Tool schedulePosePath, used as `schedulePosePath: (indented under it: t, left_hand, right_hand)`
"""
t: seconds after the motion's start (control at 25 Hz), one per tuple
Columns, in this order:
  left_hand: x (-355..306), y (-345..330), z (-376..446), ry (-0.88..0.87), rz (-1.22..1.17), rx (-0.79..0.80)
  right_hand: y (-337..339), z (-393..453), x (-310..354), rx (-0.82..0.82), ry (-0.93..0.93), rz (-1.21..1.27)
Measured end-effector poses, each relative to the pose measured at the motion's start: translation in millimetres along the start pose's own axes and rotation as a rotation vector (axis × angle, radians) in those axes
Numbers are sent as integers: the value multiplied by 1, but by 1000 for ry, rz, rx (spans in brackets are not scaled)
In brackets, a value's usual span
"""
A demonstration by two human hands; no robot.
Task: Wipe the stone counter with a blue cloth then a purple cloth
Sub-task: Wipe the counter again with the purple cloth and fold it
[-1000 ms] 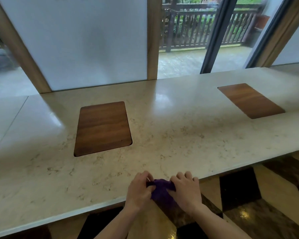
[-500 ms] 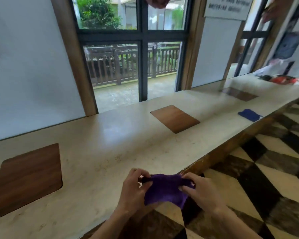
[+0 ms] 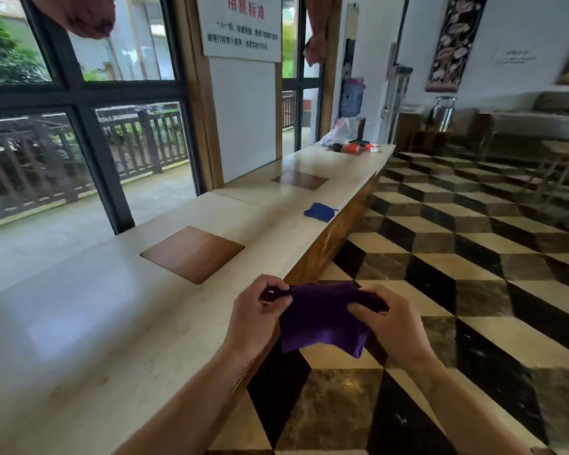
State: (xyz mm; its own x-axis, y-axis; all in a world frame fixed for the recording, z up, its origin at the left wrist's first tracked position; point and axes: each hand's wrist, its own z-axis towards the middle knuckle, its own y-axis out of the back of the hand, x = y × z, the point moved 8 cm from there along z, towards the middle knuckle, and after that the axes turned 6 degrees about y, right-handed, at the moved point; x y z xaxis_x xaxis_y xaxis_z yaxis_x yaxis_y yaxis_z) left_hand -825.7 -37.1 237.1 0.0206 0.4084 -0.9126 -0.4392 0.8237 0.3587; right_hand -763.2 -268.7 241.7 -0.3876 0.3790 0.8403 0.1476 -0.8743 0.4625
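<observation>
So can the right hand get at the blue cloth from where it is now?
Probably not yet. The right hand and left hand both grip the purple cloth, and the blue cloth lies well down the counter. Nothing blocks the path.

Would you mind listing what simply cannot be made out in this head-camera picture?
- Purple cloth: its top corners are covered by the left hand and right hand.
- Items at the counter's far end: too small and blurred to name.
- Wall sign: text blurred.
</observation>
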Motion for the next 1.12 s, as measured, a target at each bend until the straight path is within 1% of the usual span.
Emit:
schedulePosePath:
  t: [0.2,0.44,0.6,0.8,0.96,1.12]
  left_hand:
    - [-22,-28,49,-70,-71,60]
    - [-28,-20,127,-122,-198,109]
    - [-22,-17,182,-150,-225,147]
    - [-16,-32,247,-168,-261,181]
    - [-13,-64,296,-187,-278,216]
    - [-12,-113,350,-179,-281,225]
  right_hand:
    - [24,23,-9,-146,-52,66]
    - [7,88,-5,-217,-48,122]
    - [-7,135,-6,-265,-58,113]
    - [-11,187,-21,-314,-76,101]
    - [0,230,-50,-327,-91,89]
    - [25,284,-92,-339,-93,77]
